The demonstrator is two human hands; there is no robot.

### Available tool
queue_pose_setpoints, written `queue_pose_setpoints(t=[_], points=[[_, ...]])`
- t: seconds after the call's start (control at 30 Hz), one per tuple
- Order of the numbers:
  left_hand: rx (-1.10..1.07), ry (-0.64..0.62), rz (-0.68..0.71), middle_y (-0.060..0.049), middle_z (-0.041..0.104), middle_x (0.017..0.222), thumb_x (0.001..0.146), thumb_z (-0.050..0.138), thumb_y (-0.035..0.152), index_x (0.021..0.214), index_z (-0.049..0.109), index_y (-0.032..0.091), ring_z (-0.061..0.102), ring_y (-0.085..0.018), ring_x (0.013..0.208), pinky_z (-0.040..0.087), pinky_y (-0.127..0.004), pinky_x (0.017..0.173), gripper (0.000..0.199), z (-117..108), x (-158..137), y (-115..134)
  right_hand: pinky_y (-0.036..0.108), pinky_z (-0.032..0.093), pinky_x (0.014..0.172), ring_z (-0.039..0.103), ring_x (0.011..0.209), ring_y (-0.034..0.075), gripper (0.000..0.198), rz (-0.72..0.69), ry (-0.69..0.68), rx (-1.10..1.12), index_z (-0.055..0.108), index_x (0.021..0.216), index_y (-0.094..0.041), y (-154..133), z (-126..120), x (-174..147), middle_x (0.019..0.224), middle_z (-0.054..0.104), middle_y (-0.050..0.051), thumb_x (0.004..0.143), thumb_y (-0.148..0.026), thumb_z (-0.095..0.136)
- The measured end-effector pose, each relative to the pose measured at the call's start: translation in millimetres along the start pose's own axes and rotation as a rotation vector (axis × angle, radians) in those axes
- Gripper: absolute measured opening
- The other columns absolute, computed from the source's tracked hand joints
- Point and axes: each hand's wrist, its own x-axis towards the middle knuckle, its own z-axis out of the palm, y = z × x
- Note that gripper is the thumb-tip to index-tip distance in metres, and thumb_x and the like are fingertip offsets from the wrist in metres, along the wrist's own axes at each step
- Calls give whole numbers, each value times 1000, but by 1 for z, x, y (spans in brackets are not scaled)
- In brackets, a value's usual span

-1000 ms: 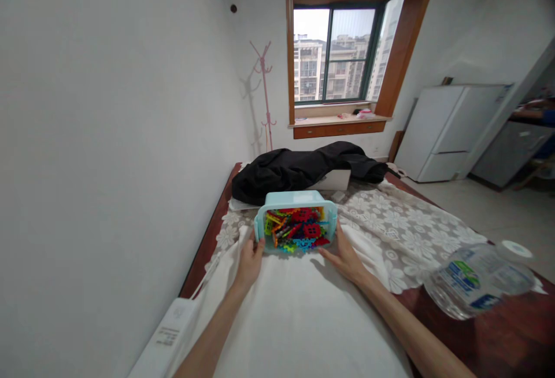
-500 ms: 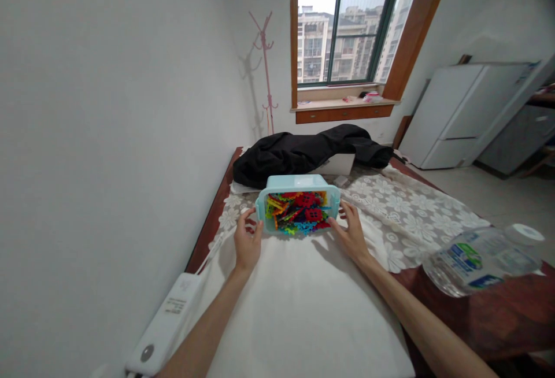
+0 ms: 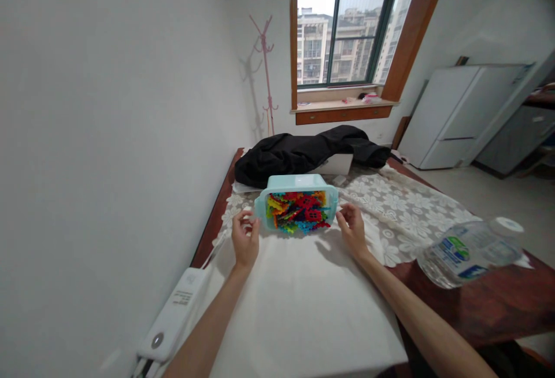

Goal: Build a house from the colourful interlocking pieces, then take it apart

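Observation:
A light-blue plastic bin (image 3: pixel 296 181) lies tipped on its side on the white cloth (image 3: pixel 303 297), its mouth facing me. Colourful flat plastic building pieces (image 3: pixel 299 210) fill it, several spilling over the lower rim. Beside the bin's left edge is my left hand (image 3: pixel 245 242), fingers curved and apart from the thumb; whether the fingertips touch the rim is hard to see. At the right edge my right hand (image 3: pixel 353 230) has its fingertips close to the rim, with thumb and fingers parted and not wrapped round the bin.
Black cloth (image 3: pixel 303 149) lies behind the bin, over a pale box (image 3: pixel 338 164). A clear plastic bottle (image 3: pixel 468 254) stands at right on the dark red tabletop (image 3: pixel 485 308). A white power strip (image 3: pixel 173 314) runs along the left wall. Flowered tablecloth (image 3: pixel 403 210) covers the far right.
My right hand has drawn back slightly, its thumb coming off the bin's right rim. My left hand has shifted a little left and down. The bin stays tipped in nearly the same place.

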Motion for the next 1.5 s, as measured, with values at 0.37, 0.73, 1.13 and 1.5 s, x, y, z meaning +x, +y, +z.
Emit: queue_pose_setpoints(t=[0.37,0.73,1.13,1.5], points=[[85,-529,-150,9,55,54,95,59,49,155,41,14,47,-12,47,36,-23,52,72,8,-19,25,25,37,49,48,50,14,63,99,-542,22,40,154,-18,-15,14,-20,61,60,-5,100,-47,55],[226,-563,-139,7,50,47,91,63,52,125,70,15,44,-12,43,34,-25,48,50,11,-20,21,27,39,51,54,54,17,68,105,-628,-34,43,154,-21,-6,15,-19,65,64,-2,96,-51,61],[109,-584,-182,10,50,52,89,66,47,144,55,14,42,-11,47,32,-22,51,65,11,-16,20,26,27,49,41,50,13,71,89,-596,-83,41,156,-19,-6,11,-16,56,49,-8,96,-50,62],[171,-593,-184,10,47,51,92,60,46,158,40,11,40,-12,47,29,-23,51,77,11,-18,19,26,35,48,50,47,16,77,194,-597,-40,39,159,-16,-4,13,-18,58,62,-3,96,-54,62]])
